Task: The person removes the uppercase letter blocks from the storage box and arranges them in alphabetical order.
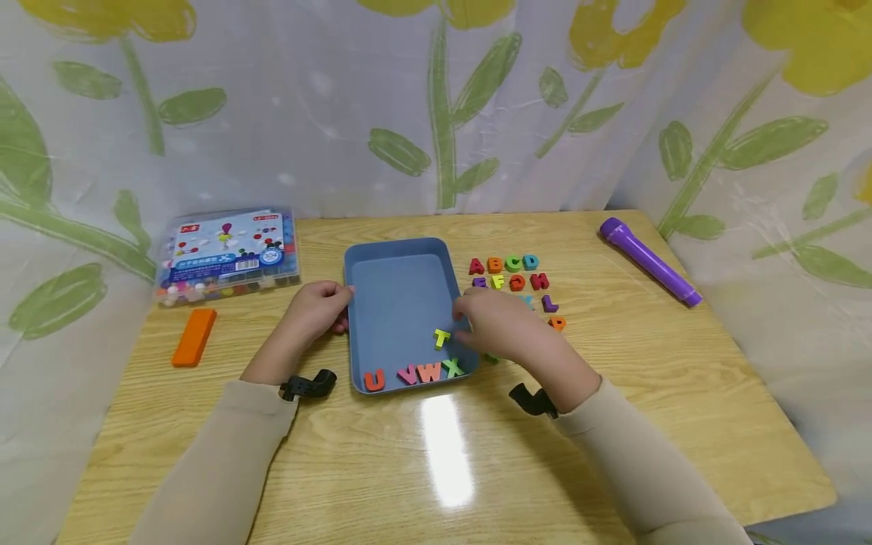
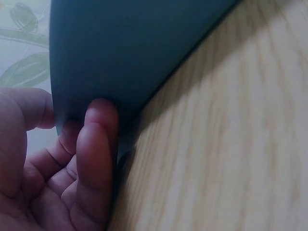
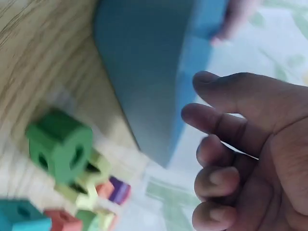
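A blue-grey tray lies on the table. My left hand pinches its left wall, thumb over the rim and fingertips against the outside, as the left wrist view shows on the tray wall. My right hand hovers at the tray's right rim, fingers loosely bent with nothing between them. Inside the tray, a yellow letter T lies near the right side. Along the near edge are an orange U, a pink V, a salmon W and a green X.
Right of the tray stand rows of coloured letters, among them a red A and purple L; my right hand hides some. A purple toy microphone lies far right. At left are a clear box of parts and an orange block.
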A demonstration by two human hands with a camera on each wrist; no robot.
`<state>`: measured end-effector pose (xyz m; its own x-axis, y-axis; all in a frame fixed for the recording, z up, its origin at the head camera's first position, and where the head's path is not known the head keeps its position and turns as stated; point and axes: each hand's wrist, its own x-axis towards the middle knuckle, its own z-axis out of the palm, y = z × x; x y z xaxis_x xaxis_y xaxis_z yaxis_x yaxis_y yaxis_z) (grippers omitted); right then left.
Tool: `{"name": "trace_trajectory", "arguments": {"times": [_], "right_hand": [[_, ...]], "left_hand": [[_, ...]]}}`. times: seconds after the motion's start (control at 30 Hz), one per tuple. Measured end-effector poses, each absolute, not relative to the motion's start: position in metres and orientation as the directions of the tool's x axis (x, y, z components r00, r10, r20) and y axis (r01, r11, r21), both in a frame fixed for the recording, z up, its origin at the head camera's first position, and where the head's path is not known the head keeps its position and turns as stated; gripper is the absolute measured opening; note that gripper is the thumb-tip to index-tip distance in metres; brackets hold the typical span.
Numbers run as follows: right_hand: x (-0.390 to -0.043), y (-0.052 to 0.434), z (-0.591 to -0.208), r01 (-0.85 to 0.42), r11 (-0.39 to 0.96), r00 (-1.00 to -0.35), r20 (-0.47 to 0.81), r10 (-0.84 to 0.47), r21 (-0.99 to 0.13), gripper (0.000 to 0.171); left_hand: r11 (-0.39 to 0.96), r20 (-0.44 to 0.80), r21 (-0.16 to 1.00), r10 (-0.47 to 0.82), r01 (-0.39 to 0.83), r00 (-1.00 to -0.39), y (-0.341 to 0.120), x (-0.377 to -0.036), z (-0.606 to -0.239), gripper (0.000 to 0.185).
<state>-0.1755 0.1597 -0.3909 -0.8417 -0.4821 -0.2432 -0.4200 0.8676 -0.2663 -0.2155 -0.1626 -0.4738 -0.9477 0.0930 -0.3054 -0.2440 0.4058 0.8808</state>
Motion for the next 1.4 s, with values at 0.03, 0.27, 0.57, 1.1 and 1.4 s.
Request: {"name": "trace_trajectory", "arguments": {"times": [0.03,0.27,0.57,1.1,1.4], "right_hand": [[-0.178,0.155,-0.395,-0.425,0.871,-0.838,-0.258,-0.482,-0.245,0.030],[-0.191,0.145,-0.411,-0.453,0.878,-0.831,-0.283,-0.479,-0.157,0.022],[-0.193,0.144,-0.419,-0.559,0.822,-0.797,-0.202,-0.569,-0.108,0.017],[-0.190,0.146,-0.427,-0.519,0.823,-0.825,-0.115,-0.553,-0.230,0.011],[-0.178,0.215,-0.411,-0.350,0.780,-0.919,0.028,-0.394,-0.519,0.011]], "left_hand": [[0.404,-0.305,0.882,0.097,-0.243,-0.947,-0.162,-0.216,-0.474,0.038],[0.420,-0.297,0.878,0.097,-0.231,-0.950,-0.158,-0.217,-0.474,0.038],[0.415,-0.305,0.877,0.096,-0.240,-0.948,-0.159,-0.218,-0.473,0.039],[0.406,-0.303,0.882,0.098,-0.240,-0.948,-0.162,-0.218,-0.473,0.039],[0.405,-0.357,0.867,0.094,-0.291,-0.929,-0.164,-0.216,-0.472,0.041]]}}
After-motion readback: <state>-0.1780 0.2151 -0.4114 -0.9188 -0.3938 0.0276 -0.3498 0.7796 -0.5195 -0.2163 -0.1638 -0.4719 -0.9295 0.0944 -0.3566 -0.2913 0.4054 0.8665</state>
